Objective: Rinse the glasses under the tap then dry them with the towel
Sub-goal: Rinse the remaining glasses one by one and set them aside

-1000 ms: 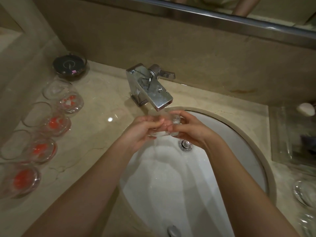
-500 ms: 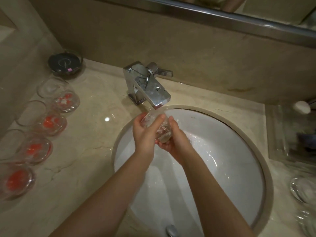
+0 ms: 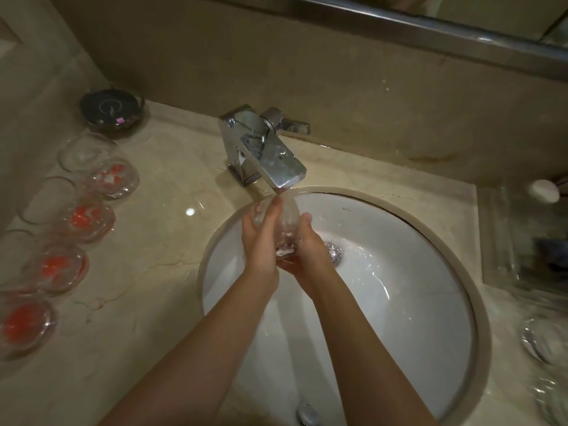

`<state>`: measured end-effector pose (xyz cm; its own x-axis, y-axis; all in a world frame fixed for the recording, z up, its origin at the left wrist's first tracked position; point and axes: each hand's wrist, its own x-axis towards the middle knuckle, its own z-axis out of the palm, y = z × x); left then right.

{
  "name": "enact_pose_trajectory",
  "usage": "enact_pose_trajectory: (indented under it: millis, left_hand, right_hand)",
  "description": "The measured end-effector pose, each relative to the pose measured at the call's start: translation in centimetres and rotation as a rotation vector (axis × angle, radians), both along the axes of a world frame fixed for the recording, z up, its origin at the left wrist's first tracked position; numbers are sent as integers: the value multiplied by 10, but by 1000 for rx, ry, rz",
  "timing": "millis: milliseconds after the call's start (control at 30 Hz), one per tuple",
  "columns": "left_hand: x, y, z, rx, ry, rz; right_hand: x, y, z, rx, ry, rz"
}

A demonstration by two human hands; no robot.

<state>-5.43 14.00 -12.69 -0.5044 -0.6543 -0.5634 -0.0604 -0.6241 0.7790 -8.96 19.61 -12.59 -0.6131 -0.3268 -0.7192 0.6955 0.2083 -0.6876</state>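
1. A clear glass (image 3: 284, 229) is held under the spout of the chrome tap (image 3: 264, 149), above the back of the white basin (image 3: 415, 302); water runs from the spout onto it and spreads over the bowl toward the drain (image 3: 333, 252).
2. The left hand (image 3: 261, 241) wraps the glass from its left side; its fingers are curled round the wall, the fingertips reaching up near the rim just below the spout; the thumb is hidden behind the hand.
3. The right hand (image 3: 304, 250) cups the glass from the right and beneath; its fingers are bent round the lower part and the base, so the glass sits clamped between the two palms (how far the right fingers pass under it cannot be told).
4. The glass stands roughly upright, leaning a little toward the tap; its lower half shows between the two hands and its upper wall behind the left fingers.
5. On the marble counter (image 3: 159, 241) to the left lies a row of four glasses with red-orange marks (image 3: 83, 219), well apart from the basin; a dark round dish (image 3: 110, 112) sits behind them by the wall.
6. At the right edge of the counter further clear glasses (image 3: 544, 336) appear, blurred; a clear tray (image 3: 522, 235) stands behind them.
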Motion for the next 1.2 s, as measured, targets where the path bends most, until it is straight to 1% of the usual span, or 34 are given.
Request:
enact_pose_trajectory:
  millis: [67,100,133,167,233,267,367,467,567,600,667,767,900,933,1000,1067,1200]
  left_hand:
    - [0,4,-3,-17,-13,-19]
    - [0,7,-5,-27,-25,-29]
    - [-1,9,-5,-35,-35,-40]
    - [-2,10,-6,-34,-36,-53]
    - [-2,10,-5,4,-31,-87]
    - [-3,9,-5,18,-32,-93]
    - [-1,8,-9,-39,-30,-65]
    - [-1,12,-8,-98,-74,-87]
    - [-1,11,-8,-13,-61,-65]
    - [-1,10,-8,-2,-57,-65]
    - [-2,8,-11,-34,-53,-94]
    - [-3,9,-14,-58,-80,-85]
    - [1,6,-10,36,-82,-123]
    - [2,5,-11,40,-70,-137]
    - [3,6,-10,-40,-80,-135]
    - [2,8,-11,-56,-88,-122]
    - [4,7,-9,69,-59,-146]
  right_hand:
    - [2,-1,1,149,202,55]
    - [2,-2,2,175,274,46]
    - [1,-3,5,169,277,43]
    - [-1,-5,5,150,232,16]
    - [-7,-6,1,97,77,-36]
    - [-8,-4,2,73,41,-50]
    - [-6,-1,-3,50,64,-70]
    - [2,-3,-4,101,167,-62]
    - [-5,-4,-3,79,40,-121]
    - [-6,-4,-6,78,27,-121]
    - [-3,-3,-7,72,67,-68]
    - [3,-1,-4,70,167,3]
    - [3,1,-9,25,65,-90]
    - [4,0,-11,23,74,-88]
    - [8,1,-9,15,126,-51]
    - [8,1,-7,3,164,-19]
    - [4,2,-9,-26,89,-89]
